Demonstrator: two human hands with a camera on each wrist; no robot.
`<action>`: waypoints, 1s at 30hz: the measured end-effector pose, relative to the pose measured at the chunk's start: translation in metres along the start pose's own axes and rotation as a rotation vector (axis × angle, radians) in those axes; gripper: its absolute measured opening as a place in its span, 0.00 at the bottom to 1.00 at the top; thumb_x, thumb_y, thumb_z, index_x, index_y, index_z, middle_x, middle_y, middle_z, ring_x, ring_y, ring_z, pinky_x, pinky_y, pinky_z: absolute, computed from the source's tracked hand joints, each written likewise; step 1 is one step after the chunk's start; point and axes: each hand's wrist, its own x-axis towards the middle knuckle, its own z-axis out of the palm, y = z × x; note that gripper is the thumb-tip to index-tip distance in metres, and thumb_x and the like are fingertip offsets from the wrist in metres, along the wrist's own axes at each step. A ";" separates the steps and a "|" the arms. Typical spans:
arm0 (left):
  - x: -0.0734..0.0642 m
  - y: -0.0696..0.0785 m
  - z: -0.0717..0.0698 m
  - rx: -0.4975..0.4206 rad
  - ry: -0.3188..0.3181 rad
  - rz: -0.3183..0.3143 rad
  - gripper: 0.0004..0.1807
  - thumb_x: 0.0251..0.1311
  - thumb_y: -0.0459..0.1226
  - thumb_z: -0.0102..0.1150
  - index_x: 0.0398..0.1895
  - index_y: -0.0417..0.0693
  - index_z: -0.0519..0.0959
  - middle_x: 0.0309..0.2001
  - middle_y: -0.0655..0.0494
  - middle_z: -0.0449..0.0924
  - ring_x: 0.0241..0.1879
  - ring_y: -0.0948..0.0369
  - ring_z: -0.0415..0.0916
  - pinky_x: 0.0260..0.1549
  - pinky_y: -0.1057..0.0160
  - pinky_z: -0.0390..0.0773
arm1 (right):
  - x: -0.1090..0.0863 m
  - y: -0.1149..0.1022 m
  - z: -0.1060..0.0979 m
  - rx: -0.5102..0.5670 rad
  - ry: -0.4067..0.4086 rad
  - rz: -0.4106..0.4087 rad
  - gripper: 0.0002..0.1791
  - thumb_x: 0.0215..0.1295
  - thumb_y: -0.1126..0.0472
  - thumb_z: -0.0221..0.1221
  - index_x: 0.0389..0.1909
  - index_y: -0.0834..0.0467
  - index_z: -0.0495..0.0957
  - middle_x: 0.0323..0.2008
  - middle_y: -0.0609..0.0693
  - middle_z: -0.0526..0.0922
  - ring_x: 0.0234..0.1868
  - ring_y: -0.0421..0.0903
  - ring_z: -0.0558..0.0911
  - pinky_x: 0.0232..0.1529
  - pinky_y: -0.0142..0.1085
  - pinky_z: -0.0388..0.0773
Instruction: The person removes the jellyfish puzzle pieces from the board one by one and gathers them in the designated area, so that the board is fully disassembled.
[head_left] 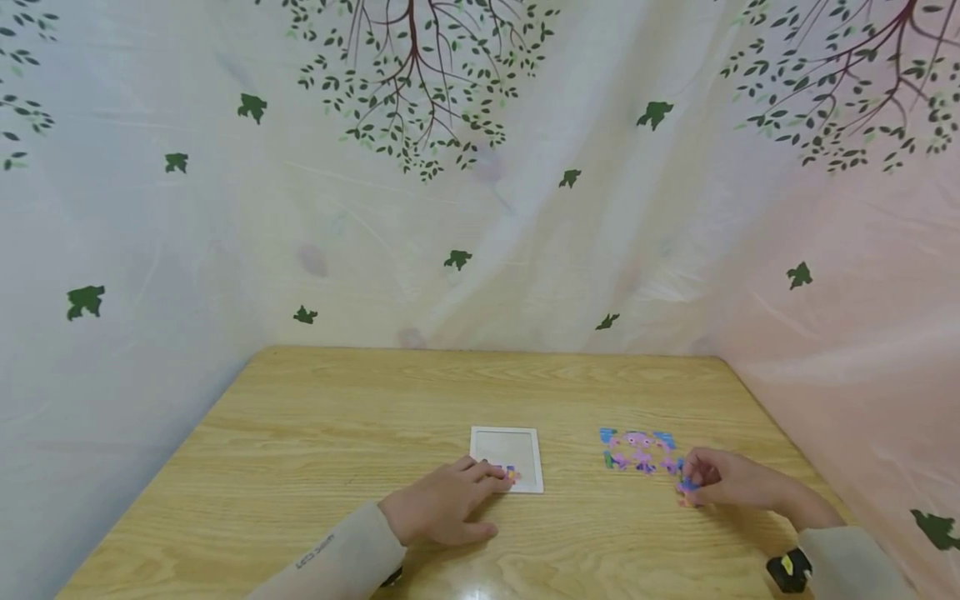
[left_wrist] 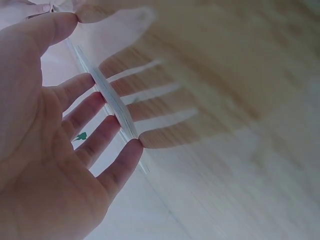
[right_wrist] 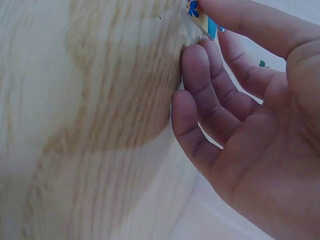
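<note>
In the head view my left hand (head_left: pixel 448 500) lies over the lower left part of a white puzzle frame (head_left: pixel 539 467). Its fingertips touch the frame's edge (left_wrist: pixel 115 102), as the left wrist view shows, with the fingers spread and nearly straight. Colourful jigsaw pieces (head_left: pixel 513 474) lie in the frame's bottom, partly covered by these fingers. On the right, my right hand (head_left: pixel 738 481) pinches a blue and orange jigsaw piece (head_left: pixel 686 492) between thumb and fingers, close to the table. Only part of this puzzle piece (right_wrist: pixel 200 16) shows in the right wrist view.
Several pink, purple and blue jigsaw pieces (head_left: pixel 637 450) lie grouped on the wooden table (head_left: pixel 360 408), between the frame and my right hand. Behind the table hangs a pale curtain (head_left: pixel 375 275) with printed leaves and branches.
</note>
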 end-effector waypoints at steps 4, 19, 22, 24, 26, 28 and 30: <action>0.000 0.001 0.000 -0.006 0.005 -0.005 0.31 0.70 0.49 0.58 0.73 0.49 0.71 0.71 0.56 0.71 0.66 0.56 0.69 0.67 0.61 0.68 | 0.001 0.003 0.001 -0.002 0.012 0.007 0.11 0.72 0.71 0.58 0.46 0.73 0.69 0.36 0.51 0.70 0.34 0.36 0.73 0.31 0.30 0.75; -0.001 0.002 -0.003 -0.040 -0.007 -0.014 0.32 0.70 0.49 0.59 0.74 0.49 0.70 0.71 0.56 0.70 0.67 0.56 0.68 0.68 0.60 0.67 | -0.001 0.001 0.003 -0.043 0.058 0.035 0.10 0.73 0.69 0.58 0.48 0.71 0.71 0.36 0.49 0.70 0.34 0.36 0.73 0.33 0.31 0.77; -0.001 0.002 -0.003 -0.033 -0.002 -0.011 0.32 0.70 0.49 0.58 0.74 0.48 0.70 0.71 0.56 0.71 0.66 0.56 0.69 0.68 0.61 0.68 | 0.001 -0.002 0.003 -0.080 0.079 0.016 0.09 0.73 0.68 0.58 0.46 0.69 0.71 0.35 0.48 0.71 0.33 0.36 0.74 0.31 0.31 0.75; -0.001 0.002 -0.003 -0.030 0.007 -0.002 0.32 0.70 0.49 0.59 0.73 0.48 0.71 0.70 0.55 0.71 0.66 0.55 0.69 0.67 0.60 0.68 | 0.003 -0.004 0.004 -0.108 0.093 0.014 0.09 0.73 0.66 0.59 0.42 0.68 0.70 0.33 0.47 0.71 0.31 0.35 0.73 0.29 0.31 0.74; -0.001 0.002 -0.002 -0.027 0.018 0.009 0.32 0.69 0.48 0.59 0.73 0.47 0.71 0.70 0.55 0.72 0.65 0.55 0.70 0.66 0.60 0.69 | 0.006 -0.008 0.004 -0.134 0.110 0.022 0.09 0.73 0.65 0.60 0.40 0.66 0.70 0.32 0.47 0.70 0.30 0.35 0.73 0.28 0.31 0.72; -0.001 0.001 -0.002 -0.028 0.022 0.014 0.31 0.69 0.48 0.60 0.73 0.47 0.71 0.69 0.55 0.72 0.64 0.55 0.70 0.66 0.60 0.69 | 0.009 -0.012 0.005 -0.166 0.119 0.016 0.09 0.72 0.65 0.61 0.39 0.66 0.70 0.32 0.47 0.71 0.29 0.35 0.73 0.28 0.31 0.72; -0.001 0.001 -0.001 -0.029 0.021 0.013 0.31 0.69 0.48 0.60 0.73 0.47 0.71 0.70 0.55 0.72 0.64 0.56 0.70 0.67 0.60 0.69 | 0.013 -0.016 0.006 -0.185 0.126 0.019 0.09 0.72 0.64 0.61 0.41 0.66 0.72 0.32 0.48 0.74 0.30 0.35 0.74 0.28 0.31 0.74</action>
